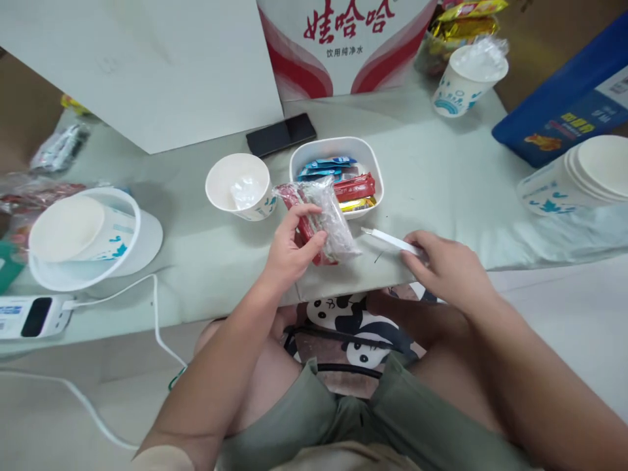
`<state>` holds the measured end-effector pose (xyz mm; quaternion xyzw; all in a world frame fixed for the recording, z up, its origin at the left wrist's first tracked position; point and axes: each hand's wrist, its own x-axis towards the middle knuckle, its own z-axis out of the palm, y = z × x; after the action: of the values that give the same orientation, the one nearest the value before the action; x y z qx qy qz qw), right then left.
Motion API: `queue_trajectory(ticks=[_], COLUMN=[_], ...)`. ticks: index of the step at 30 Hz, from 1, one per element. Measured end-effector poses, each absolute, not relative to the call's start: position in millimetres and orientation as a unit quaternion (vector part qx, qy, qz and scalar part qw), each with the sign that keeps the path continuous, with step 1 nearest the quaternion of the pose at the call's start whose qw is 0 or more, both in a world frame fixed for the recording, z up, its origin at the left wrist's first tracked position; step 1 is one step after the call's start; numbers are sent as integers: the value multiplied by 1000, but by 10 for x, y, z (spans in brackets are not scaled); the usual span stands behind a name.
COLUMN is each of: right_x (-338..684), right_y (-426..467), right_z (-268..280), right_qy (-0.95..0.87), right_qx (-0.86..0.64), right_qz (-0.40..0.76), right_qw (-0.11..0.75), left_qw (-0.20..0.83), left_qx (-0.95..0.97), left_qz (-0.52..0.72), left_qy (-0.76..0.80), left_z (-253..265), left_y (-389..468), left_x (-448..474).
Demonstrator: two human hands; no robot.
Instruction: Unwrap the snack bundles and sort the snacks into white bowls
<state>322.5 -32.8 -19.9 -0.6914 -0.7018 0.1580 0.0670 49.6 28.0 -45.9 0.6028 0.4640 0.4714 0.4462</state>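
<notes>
My left hand point(294, 245) is closed on a red and clear plastic snack packet point(328, 222), held upright at the table's front edge. Between the fingers and thumb of my right hand point(444, 265) is a white utility knife point(390, 240), its short blade pointing left toward the packet without touching it. Right behind the packet stands a white plastic tub point(377, 171) holding blue, red and yellow wrapped packets. A paper cup point(216, 180) with clear plastic inside is just left of my left hand.
A black phone point(282, 135) lies behind the cup. Boxes point(343, 72) stand at the back. On the left are a white bucket point(147, 239) with a cup in it and a power strip point(59, 317). Stacked cups point(544, 186) and a blue package point(554, 104) are at the right.
</notes>
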Motion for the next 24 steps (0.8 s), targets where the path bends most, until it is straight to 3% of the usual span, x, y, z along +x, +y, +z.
queue_trajectory(ticks=[8, 11, 19, 24], right_x=[2748, 2545, 2329, 2284], right_y=[-457, -414, -278, -278], right_z=[108, 98, -50, -183], right_qy=[-612, -594, -591, -551], right_qx=[-597, -566, -579, -539], right_qz=[421, 478, 459, 507], right_qw=[304, 314, 324, 386], left_qw=[469, 464, 442, 426], left_qx=[635, 658, 671, 697], left_qz=[426, 404, 408, 423], left_qy=[443, 435, 434, 391], left_z=[-484, -479, -463, -543], left_y=[161, 131, 100, 67], left_x=[493, 481, 458, 433])
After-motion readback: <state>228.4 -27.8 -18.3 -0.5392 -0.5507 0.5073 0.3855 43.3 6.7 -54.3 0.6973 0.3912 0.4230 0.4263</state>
